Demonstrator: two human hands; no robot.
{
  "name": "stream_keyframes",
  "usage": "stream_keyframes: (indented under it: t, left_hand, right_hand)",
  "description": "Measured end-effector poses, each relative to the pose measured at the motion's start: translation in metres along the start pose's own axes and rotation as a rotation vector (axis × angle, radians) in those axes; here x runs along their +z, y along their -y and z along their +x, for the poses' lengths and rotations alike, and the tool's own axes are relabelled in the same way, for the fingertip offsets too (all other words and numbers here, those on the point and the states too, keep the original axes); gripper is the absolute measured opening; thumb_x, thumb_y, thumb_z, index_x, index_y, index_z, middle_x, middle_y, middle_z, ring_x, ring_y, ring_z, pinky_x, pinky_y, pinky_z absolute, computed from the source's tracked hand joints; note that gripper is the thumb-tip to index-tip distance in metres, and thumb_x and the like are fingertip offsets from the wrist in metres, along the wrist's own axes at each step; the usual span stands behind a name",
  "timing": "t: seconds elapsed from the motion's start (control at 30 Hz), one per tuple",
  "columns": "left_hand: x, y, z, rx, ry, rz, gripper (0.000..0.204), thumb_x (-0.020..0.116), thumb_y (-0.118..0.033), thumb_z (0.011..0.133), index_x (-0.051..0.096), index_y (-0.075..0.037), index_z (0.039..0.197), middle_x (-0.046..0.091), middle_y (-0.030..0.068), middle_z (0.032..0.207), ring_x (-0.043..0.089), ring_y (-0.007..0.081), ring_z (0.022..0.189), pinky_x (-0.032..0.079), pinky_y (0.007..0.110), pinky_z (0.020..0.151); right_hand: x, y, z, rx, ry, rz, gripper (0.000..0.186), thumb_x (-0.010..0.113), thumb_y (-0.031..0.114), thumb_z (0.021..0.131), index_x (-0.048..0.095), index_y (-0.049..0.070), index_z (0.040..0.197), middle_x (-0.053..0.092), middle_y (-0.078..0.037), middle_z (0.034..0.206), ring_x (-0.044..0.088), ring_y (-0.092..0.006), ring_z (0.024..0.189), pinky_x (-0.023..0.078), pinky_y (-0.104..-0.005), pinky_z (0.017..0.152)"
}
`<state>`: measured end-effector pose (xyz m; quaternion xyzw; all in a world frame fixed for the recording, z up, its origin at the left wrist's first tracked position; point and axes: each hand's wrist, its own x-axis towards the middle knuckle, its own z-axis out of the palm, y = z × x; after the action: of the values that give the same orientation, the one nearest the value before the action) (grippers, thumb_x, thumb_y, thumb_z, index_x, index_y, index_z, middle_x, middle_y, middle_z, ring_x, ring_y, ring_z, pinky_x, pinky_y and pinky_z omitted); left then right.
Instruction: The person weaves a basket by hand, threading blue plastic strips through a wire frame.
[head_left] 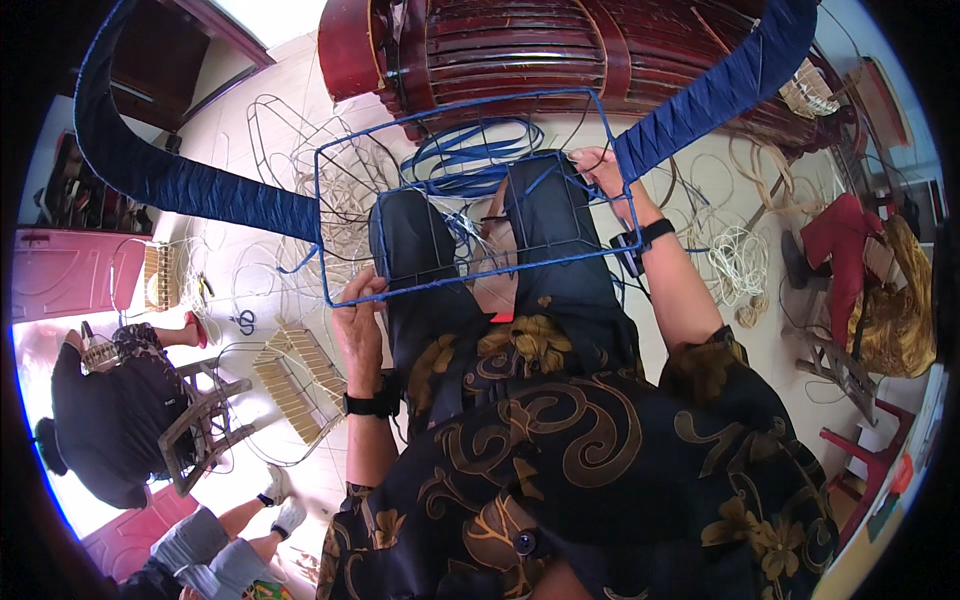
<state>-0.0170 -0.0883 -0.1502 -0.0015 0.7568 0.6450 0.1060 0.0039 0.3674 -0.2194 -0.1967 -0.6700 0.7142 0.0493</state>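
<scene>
Across my thighs lies a rectangular wire basket frame [480, 272], its rim wrapped in blue strip and its lower bars dark. A broad handle [220, 195], bound in the same blue, rises from both ends and runs out of the picture at the top. My left hand [358, 308] is closed on the near rim by the left corner. At the far right corner my right hand [602, 172] has thumb and fingers pinched together beside a blue strip [543, 172]; what lies between the fingertips is too small to make out. A loose strip end hangs off the left corner.
Beyond my knees, a coil of blue strip [470, 150] lies on the floor before a dark red wooden bench [500, 55]. Pale cord [738, 262] is heaped at the right. A partly woven basket [300, 375] and a seated person [115, 415] are at the left; red-trousered legs [835, 250] show at the right.
</scene>
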Motion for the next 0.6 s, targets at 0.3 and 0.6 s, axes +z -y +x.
stream_keyframes:
  t: [0.3, 0.6]
  left_hand:
    - [-0.001, 0.006, -0.002, 0.039, -0.040, 0.008, 0.026, 0.052, -0.012, 0.100, 0.063, 0.002, 0.119, 0.070, 0.0135, 0.101, 0.067, 0.0185, 0.092, 0.052, 0.024, 0.070]
    - [0.007, 0.003, -0.003, -0.014, -0.084, 0.031, 0.026, 0.051, -0.011, 0.100, 0.062, 0.003, 0.120, 0.071, 0.0142, 0.101, 0.069, 0.0201, 0.094, 0.052, 0.023, 0.067]
  right_hand:
    - [0.006, 0.016, 0.019, 0.022, 0.261, -0.042, 0.010, 0.069, 0.018, 0.091, 0.068, 0.008, 0.091, 0.060, 0.008, 0.080, 0.050, -0.0032, 0.074, 0.039, -0.0201, 0.069]
    - [0.013, -0.022, 0.011, -0.039, 0.079, 0.140, 0.007, 0.065, 0.017, 0.094, 0.063, 0.012, 0.090, 0.051, 0.011, 0.074, 0.043, -0.0016, 0.066, 0.032, -0.0194, 0.061]
